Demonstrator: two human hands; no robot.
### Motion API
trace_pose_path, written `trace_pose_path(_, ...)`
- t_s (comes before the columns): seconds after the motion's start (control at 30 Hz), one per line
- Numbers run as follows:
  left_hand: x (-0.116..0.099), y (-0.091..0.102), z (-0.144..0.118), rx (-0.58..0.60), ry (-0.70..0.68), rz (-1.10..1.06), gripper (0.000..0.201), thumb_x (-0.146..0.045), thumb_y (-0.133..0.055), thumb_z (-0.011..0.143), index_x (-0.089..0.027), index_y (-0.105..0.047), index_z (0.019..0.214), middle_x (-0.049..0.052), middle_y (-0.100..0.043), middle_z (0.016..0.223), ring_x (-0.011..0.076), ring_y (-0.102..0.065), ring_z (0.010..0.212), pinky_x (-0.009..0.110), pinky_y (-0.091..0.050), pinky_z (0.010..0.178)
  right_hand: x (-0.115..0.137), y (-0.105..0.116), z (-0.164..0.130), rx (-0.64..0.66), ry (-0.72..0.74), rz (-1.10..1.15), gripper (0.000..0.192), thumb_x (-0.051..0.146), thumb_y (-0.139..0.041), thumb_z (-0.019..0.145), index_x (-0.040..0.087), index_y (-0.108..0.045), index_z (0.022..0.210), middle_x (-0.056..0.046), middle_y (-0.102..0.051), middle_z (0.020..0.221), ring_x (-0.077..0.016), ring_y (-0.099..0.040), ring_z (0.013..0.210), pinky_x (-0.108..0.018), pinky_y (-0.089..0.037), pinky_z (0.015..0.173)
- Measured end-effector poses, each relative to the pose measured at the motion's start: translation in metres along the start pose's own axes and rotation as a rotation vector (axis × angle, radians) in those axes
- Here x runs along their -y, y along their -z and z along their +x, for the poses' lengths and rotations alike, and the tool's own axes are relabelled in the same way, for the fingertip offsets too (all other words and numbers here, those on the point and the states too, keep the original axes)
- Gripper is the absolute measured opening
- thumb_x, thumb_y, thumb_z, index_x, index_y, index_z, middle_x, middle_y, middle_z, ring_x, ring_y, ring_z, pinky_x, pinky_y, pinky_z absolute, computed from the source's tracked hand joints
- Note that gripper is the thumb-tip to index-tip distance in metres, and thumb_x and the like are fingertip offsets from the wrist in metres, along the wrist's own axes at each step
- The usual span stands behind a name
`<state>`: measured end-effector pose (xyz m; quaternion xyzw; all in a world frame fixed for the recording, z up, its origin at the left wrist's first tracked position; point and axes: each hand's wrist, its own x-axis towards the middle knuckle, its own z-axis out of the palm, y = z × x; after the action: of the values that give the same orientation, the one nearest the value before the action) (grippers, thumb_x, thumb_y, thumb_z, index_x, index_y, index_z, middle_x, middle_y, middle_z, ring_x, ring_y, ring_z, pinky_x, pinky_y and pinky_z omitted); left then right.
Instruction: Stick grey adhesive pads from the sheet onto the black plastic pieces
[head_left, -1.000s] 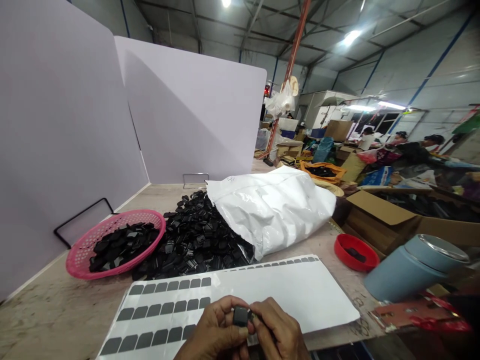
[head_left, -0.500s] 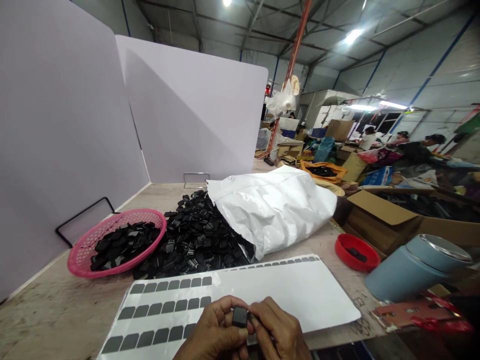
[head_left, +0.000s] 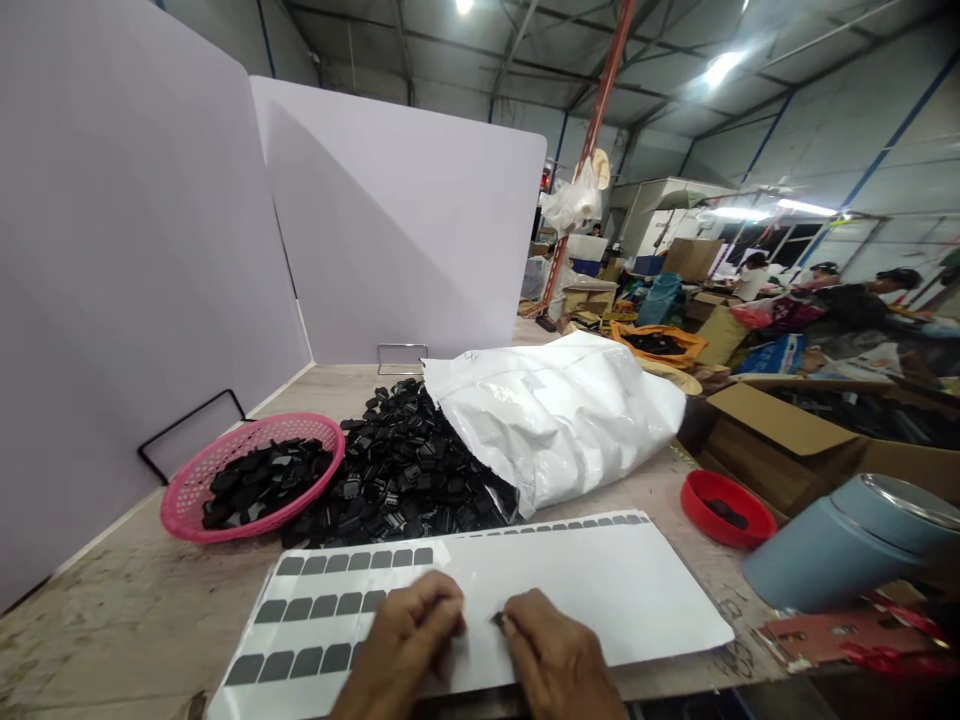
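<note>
Head view: a worker's left hand (head_left: 409, 640) and right hand (head_left: 551, 660) rest on a white sticker sheet (head_left: 570, 590) lying at the near edge of a wooden table (head_left: 97, 620) — left fingers curled down against the grey stickers (head_left: 330, 605), right fingertips pinched on something small and dark (head_left: 498, 620), too small to identify. Behind the sheet, a heap of black plastic parts (head_left: 405, 480) spills from a white bag (head_left: 555, 410); a pink basket (head_left: 191, 495) holds more, left of the heap. A red lid (head_left: 724, 510) and a blue-grey flask (head_left: 832, 545) sit to the right.
</note>
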<state>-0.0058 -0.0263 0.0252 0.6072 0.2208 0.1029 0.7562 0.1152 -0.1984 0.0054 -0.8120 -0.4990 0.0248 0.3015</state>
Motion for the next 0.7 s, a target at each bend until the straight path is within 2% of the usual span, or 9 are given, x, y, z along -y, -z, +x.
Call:
trace_pose_path(0.07,-0.009,0.018,0.001,-0.154,-0.056,0.046,0.039,-0.054,-0.066,0.075,-0.016,-0.060,0.080,0.000,-0.062,0.065,0.0054,-0.045,0.044,0.016,-0.027,0.041,-0.006,0.005,-0.001,-0.033,-0.082,-0.083,0.021,0.022,-0.034,0.095,0.025,-0.051,0.084,0.002,-0.059,0.072,-0.0169,-0.058,0.060,-0.028,-0.039,0.055)
trace_pose_path(0.13,-0.013,0.031,0.005,-0.199,-0.077,0.093,0.039,-0.054,-0.065,0.076,-0.015,-0.061,0.080,0.002,-0.064,0.067,0.0058,-0.046,0.044,0.016,-0.027,0.039,-0.006,0.007,0.000,-0.049,-0.084,-0.114,0.021,0.021,-0.032,0.094,0.025,-0.051,0.086,0.002,-0.060,0.075,-0.0174,-0.059,0.061,-0.029,-0.039,0.056)
trace_pose_path(0.2,-0.011,0.035,0.011,-0.154,-0.059,0.108,0.039,-0.054,-0.064,0.076,-0.015,-0.060,0.080,0.003,-0.065,0.068,0.0066,-0.047,0.043,0.016,-0.028,0.039,0.001,0.005,0.004,-0.040,-0.033,-0.136,0.020,0.018,-0.031,0.092,0.025,-0.049,0.089,0.001,-0.061,0.077,-0.0178,-0.061,0.063,-0.029,-0.039,0.057)
trace_pose_path(0.3,-0.001,0.029,0.024,-0.080,-0.031,0.113,0.038,-0.053,-0.061,0.079,-0.016,-0.057,0.080,0.001,-0.063,0.063,0.0063,-0.045,0.040,0.016,-0.029,0.037,0.018,-0.006,0.014,0.005,0.039,-0.264,0.017,0.011,-0.034,0.088,0.024,-0.045,0.087,0.001,-0.060,0.074,-0.0191,-0.061,0.060,-0.031,-0.036,0.053)
trace_pose_path(0.47,0.006,0.019,0.032,-0.073,-0.029,0.191,0.033,-0.049,-0.056,0.083,-0.017,-0.054,0.077,-0.002,-0.057,0.053,0.0069,-0.043,0.037,0.016,-0.030,0.035,0.039,-0.030,0.024,0.070,0.136,-0.414,0.020,0.007,-0.045,0.078,0.025,-0.044,0.087,-0.001,-0.059,0.079,-0.0221,-0.061,0.062,-0.033,-0.033,0.051)
trace_pose_path(0.7,0.008,0.020,0.028,-0.073,-0.078,0.208,0.028,-0.044,-0.052,0.086,-0.016,-0.055,0.082,-0.001,-0.060,0.060,0.0087,-0.050,0.043,0.016,-0.036,0.039,0.048,-0.048,0.024,0.037,0.208,-0.425,0.022,0.009,-0.052,0.073,0.025,-0.043,0.086,-0.001,-0.059,0.076,-0.0208,-0.060,0.059,-0.032,-0.030,0.048)
